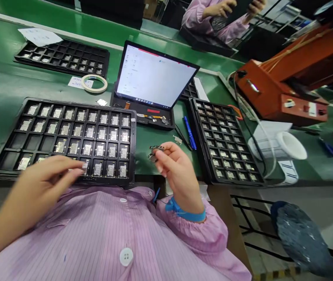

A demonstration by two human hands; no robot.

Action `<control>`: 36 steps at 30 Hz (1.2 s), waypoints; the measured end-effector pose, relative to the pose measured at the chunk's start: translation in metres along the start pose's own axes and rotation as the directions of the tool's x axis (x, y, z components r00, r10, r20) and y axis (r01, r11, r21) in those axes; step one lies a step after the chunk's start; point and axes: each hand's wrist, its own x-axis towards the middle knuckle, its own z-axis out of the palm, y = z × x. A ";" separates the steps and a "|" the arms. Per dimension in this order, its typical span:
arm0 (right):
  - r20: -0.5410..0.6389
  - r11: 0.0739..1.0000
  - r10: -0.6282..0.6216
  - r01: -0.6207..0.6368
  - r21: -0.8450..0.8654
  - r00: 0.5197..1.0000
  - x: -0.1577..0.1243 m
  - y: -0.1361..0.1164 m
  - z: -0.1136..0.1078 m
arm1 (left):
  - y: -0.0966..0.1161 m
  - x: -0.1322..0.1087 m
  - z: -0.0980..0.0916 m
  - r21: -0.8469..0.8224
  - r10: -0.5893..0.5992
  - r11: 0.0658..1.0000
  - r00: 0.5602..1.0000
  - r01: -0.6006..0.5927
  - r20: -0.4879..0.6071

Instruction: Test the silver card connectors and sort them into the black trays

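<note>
My left hand [48, 177] is over the front row of a black compartment tray [133, 156] holding small silver-and-black circuit boards. Thumb and index finger come together beside one circuit board [85, 168]; whether they grip anything is unclear. Several compartments at the tray's left hold no board. Between the thumb and fingers of my right hand [181, 171], raised right of the tray, is a small circuit board [154, 153], seen edge-on; there may be more than one. A blue strap [186, 212] circles my right wrist.
An open laptop-like screen [154, 78] stands behind the tray. To the right are a blue pen [190, 132], another filled tray [227, 177], a white roll [291, 145] and an orange machine [277, 97]. Behind lie a tape roll [94, 91] and a third tray [103, 58]. A person [207, 17] works opposite.
</note>
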 end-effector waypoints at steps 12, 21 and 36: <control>0.260 0.796 -0.354 0.435 -0.420 0.899 -0.043 -0.015 0.040 | 0.034 0.021 0.065 -0.457 0.036 0.879 0.936 0.137 0.349; 0.264 0.981 0.099 -0.138 0.135 0.959 -0.052 -0.015 0.035 | 0.032 0.018 0.060 -0.671 -0.047 0.650 0.900 0.356 0.433; 0.279 0.986 0.027 -0.072 0.153 0.960 -0.057 -0.008 0.035 | 0.034 0.014 0.056 -0.729 0.024 0.543 0.861 0.416 0.509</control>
